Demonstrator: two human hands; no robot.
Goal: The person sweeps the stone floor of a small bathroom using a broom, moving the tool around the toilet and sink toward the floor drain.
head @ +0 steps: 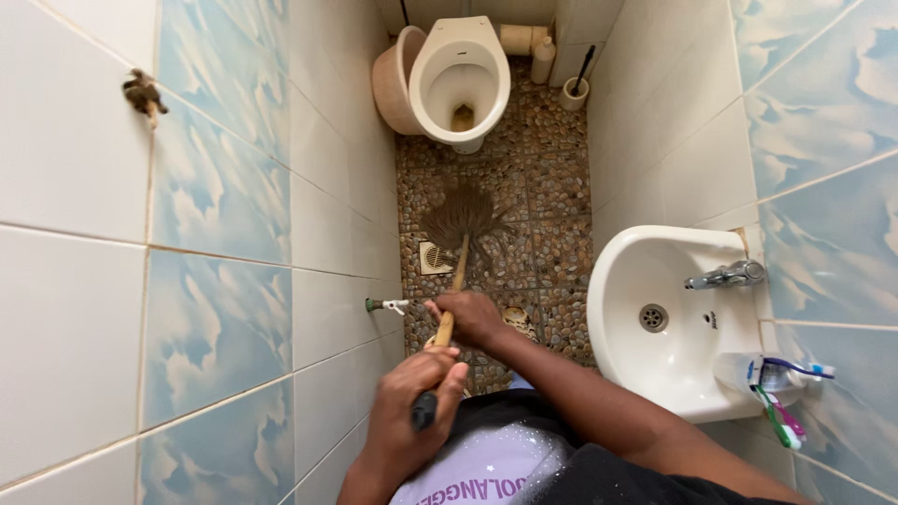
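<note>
Gripping a broom (456, 271) with both hands, the person stands in a narrow tiled bathroom and looks straight down its length. The left hand (412, 397) is clenched around the dark end of the wooden handle, close to the body, while the right hand (468, 316) is wrapped around the shaft further along, toward the toilet (460, 79). The broom's fan of brown bristles lies spread on the pebble-patterned floor (552, 187), roughly midway between the toilet and the person, and just beside a small white floor drain (433, 257) that sits on the side nearer the left wall.

Taking the toilet as the landmark: it stands at the far end of the room, its seat up and the bowl open. Touching its left side is a tan plastic bucket (391, 79). To its right, against the back wall, stand a white bottle (543, 58) and a toilet brush in its holder (574, 89).

Well nearer than the toilet, on the right wall, hangs a white washbasin (655, 374) with a chrome tap (725, 275); toothbrushes (776, 402) rest in a clear cup at its near corner. On the left wall, level with the right hand, a small valve tap (385, 305) sticks out from the tiles.
</note>
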